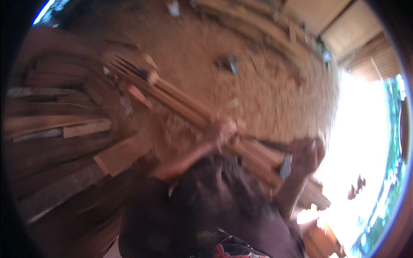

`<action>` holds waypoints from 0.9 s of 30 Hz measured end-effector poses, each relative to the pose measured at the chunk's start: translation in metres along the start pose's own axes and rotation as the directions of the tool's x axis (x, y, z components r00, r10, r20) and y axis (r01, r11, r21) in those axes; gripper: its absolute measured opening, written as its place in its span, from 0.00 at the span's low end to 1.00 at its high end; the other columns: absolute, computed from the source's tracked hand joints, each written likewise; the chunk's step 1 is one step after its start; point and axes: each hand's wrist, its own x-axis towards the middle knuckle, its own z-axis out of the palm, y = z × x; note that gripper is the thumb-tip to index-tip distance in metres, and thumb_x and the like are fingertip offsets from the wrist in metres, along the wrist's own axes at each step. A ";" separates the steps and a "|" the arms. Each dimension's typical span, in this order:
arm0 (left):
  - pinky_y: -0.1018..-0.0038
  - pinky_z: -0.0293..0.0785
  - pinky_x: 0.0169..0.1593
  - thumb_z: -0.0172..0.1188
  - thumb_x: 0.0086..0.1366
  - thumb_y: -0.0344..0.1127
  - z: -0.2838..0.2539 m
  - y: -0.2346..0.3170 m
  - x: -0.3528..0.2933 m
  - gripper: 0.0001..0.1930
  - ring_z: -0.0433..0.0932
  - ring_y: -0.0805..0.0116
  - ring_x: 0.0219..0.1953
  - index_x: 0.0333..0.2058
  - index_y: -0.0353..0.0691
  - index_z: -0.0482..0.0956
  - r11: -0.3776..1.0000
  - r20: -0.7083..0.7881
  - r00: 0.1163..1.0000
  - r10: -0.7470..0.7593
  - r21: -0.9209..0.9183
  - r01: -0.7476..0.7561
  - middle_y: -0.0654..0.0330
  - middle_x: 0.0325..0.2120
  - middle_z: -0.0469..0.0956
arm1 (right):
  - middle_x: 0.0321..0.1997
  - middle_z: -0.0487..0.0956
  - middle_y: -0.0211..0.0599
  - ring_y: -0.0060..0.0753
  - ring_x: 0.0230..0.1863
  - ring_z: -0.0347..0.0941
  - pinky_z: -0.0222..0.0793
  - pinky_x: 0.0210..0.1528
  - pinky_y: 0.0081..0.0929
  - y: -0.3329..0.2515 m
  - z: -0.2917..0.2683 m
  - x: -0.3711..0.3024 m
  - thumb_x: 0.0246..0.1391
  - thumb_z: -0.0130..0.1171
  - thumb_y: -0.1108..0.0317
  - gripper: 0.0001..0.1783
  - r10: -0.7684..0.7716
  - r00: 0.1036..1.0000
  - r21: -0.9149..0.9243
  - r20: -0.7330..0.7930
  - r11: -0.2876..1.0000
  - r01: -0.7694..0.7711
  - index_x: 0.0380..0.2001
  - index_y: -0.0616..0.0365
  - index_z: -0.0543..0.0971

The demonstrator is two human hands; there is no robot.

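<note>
Motion blur smears much of the view. A long wooden beam (185,101) runs slantwise from the upper left to the lower right in front of me. My left hand (221,130) rests at its middle, fingers closed against the wood. To the right, my right hand (310,154) is raised near the beam's lower end, curled like a fist. A dark, narrow shape (275,146) reaches leftward from it, too blurred to name. Just below that shape is a grey-blue block-like piece (285,167), by the beam.
Boards and planks (86,128) lie stacked at the left. A dark object (228,63) sits on the brown ground (275,90) beyond the beam. More timber (254,26) lines the far side. Bright daylight glares at the right.
</note>
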 end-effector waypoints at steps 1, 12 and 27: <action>0.42 0.63 0.64 0.63 0.68 0.38 0.025 -0.013 -0.016 0.05 0.81 0.59 0.51 0.39 0.49 0.85 0.988 -0.136 0.985 -0.107 -0.126 0.090 0.60 0.41 0.84 | 0.20 0.67 0.30 0.27 0.16 0.61 0.64 0.23 0.36 -0.003 0.008 0.005 0.72 0.56 0.63 0.12 0.024 0.999 0.017 0.038 1.000 -0.024 0.33 0.55 0.70; 0.58 0.55 0.70 0.59 0.77 0.48 -0.039 -0.055 -0.024 0.13 0.77 0.65 0.63 0.51 0.51 0.85 0.965 -0.294 0.932 -0.211 0.091 0.247 0.65 0.51 0.85 | 0.19 0.61 0.26 0.23 0.16 0.54 0.61 0.28 0.33 -0.028 0.015 0.006 0.78 0.38 0.59 0.19 -0.081 0.979 0.110 0.188 0.992 0.061 0.40 0.59 0.74; 0.53 0.58 0.70 0.65 0.71 0.49 0.018 0.031 0.004 0.11 0.78 0.68 0.64 0.47 0.57 0.89 0.980 -0.097 0.995 0.000 -0.197 -0.019 0.70 0.51 0.87 | 0.22 0.65 0.27 0.24 0.20 0.58 0.58 0.28 0.33 -0.068 0.017 0.018 0.79 0.39 0.55 0.21 -0.111 0.957 -0.014 0.266 0.993 0.119 0.40 0.57 0.75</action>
